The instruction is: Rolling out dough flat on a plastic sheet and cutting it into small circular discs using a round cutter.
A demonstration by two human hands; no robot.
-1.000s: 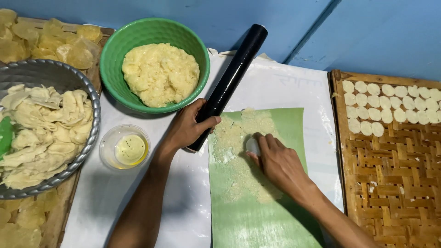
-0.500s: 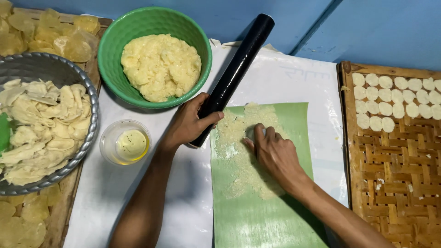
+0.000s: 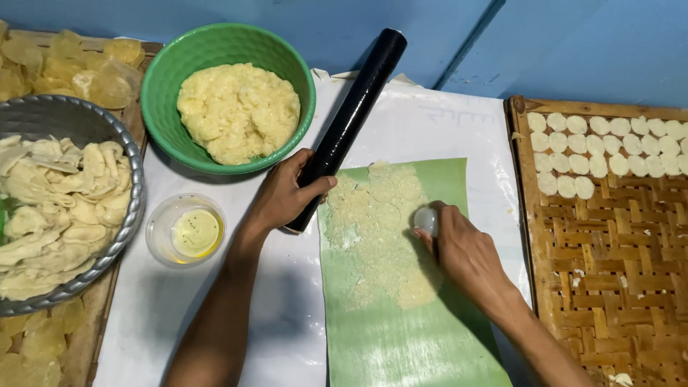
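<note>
Here, pale flattened dough [image 3: 376, 236] lies thin and crumbly on the green sheet [image 3: 408, 344].

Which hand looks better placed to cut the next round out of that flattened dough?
Probably the right hand: it holds the small round cutter on the flattened dough. The left hand grips the black roller beside it.

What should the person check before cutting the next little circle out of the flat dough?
1. Right hand holds the small round cutter on the dough: ok.
2. Flattened dough lies on the green sheet: ok.
3. Left hand grips the black roller, beside the dough: ok.
4. Uncut dough left under the cutter: cannot tell.
5. Woven tray has bare space below the cut discs: ok.
</note>
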